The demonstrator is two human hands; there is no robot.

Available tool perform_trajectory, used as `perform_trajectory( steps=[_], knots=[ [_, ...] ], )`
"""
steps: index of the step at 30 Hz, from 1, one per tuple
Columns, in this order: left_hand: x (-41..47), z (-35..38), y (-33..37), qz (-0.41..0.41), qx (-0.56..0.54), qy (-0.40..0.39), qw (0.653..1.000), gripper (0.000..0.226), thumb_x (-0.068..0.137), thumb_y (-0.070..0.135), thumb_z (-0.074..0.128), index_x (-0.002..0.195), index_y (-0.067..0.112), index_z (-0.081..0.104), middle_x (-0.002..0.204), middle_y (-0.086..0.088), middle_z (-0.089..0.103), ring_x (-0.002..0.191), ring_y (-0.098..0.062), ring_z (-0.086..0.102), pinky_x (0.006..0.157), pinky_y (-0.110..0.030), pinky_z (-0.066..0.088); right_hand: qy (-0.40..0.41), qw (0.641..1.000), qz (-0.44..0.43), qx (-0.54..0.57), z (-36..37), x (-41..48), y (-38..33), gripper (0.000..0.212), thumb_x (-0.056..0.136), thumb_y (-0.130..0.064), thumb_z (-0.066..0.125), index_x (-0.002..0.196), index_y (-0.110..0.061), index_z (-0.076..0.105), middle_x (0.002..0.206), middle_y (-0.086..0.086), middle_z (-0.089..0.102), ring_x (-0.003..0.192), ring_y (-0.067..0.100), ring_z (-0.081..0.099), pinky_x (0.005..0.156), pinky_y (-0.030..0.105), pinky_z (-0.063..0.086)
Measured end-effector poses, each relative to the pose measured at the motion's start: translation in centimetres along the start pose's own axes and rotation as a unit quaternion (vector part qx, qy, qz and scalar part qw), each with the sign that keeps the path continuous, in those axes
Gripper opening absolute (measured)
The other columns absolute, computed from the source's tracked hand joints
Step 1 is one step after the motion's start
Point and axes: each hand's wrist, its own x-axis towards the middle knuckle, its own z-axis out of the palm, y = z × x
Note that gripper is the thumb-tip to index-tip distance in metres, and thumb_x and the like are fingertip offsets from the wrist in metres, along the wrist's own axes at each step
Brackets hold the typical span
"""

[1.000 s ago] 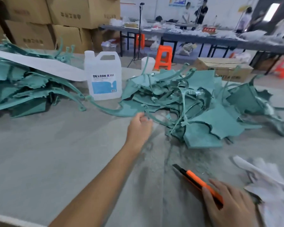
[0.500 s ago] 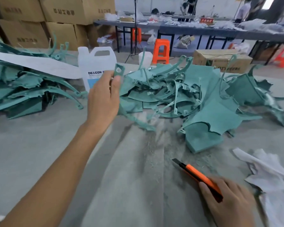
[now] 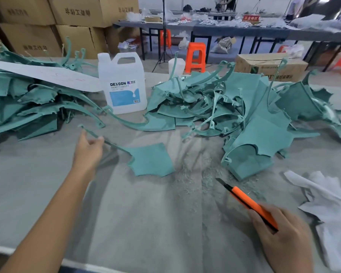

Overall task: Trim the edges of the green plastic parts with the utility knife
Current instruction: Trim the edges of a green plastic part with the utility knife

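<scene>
at the far left a heap of green plastic parts [image 3: 28,107] lies on the grey tabletop [image 3: 146,223], with a long white paper strip [image 3: 47,75] laid across it. next comes the left hand [image 3: 87,152], its grip pinching the thin curved stem of a single green part [image 3: 150,160]. the part's wide flat end sits just right of the hand, apart from both heaps; whether it touches the tabletop is unclear. behind it stands a white jug [image 3: 122,85]. further right spreads a bigger pile of green parts [image 3: 254,115], with pale shavings [image 3: 195,174] strewn before it. the right hand [image 3: 283,237] has its grip wrapped round the orange utility knife [image 3: 248,201], tip pointing up-left, touching no part. crumpled white paper [image 3: 327,203] lies far right.
</scene>
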Motion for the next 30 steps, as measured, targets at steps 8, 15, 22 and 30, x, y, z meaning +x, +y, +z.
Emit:
perform_trajectory(
  steps=[8,15,22,30],
  knots=[
    [-7.0,2.8,-0.6,0.271,0.250,-0.210,0.905,0.054,0.068,0.030,0.062,0.122,0.032,0.060,0.128,0.003,0.059,0.120,-0.020,0.054,0.104,-0.039,0.042,0.005,0.999,0.029,0.043,-0.6,-0.1,-0.6,0.044,0.081,-0.049,0.057,0.092,-0.011,0.078,0.084,0.010,0.068,0.075,0.036,0.063,0.071,0.028,0.038],
    [-6.4,4.5,-1.7,0.268,0.471,-0.287,0.790,0.107,0.062,0.095,0.045,0.151,0.037,0.030,0.161,0.005,0.024,0.148,-0.017,0.019,0.120,-0.046,0.018,-0.014,0.993,0.110,0.045,-1.0,-0.6,-0.6,0.022,0.075,-0.012,0.086,0.094,-0.016,0.076,0.080,-0.003,0.061,0.076,0.027,0.057,0.070,0.027,0.036],
    [-8.9,5.7,-1.1,0.387,0.493,-0.124,0.769,0.081,0.077,0.091,0.027,0.110,0.025,0.059,0.117,0.005,0.065,0.114,-0.019,0.052,0.098,-0.041,0.029,-0.041,0.987,0.137,0.080,-1.8,-0.7,-0.7,0.018,0.081,-0.027,0.080,0.096,-0.033,0.070,0.079,-0.005,0.060,0.075,0.024,0.056,0.067,0.035,0.040],
    [-11.6,1.8,2.3,0.538,0.282,0.002,0.794,0.064,0.107,0.049,0.022,0.094,0.010,0.071,0.064,-0.006,0.066,0.051,-0.030,0.062,0.044,-0.030,0.040,-0.067,0.969,0.184,0.153,-2.8,-1.2,-1.5,0.019,0.080,-0.061,0.059,0.098,-0.059,0.053,0.066,-0.015,0.069,0.055,0.004,0.064,0.061,0.022,0.047]
  ],
)
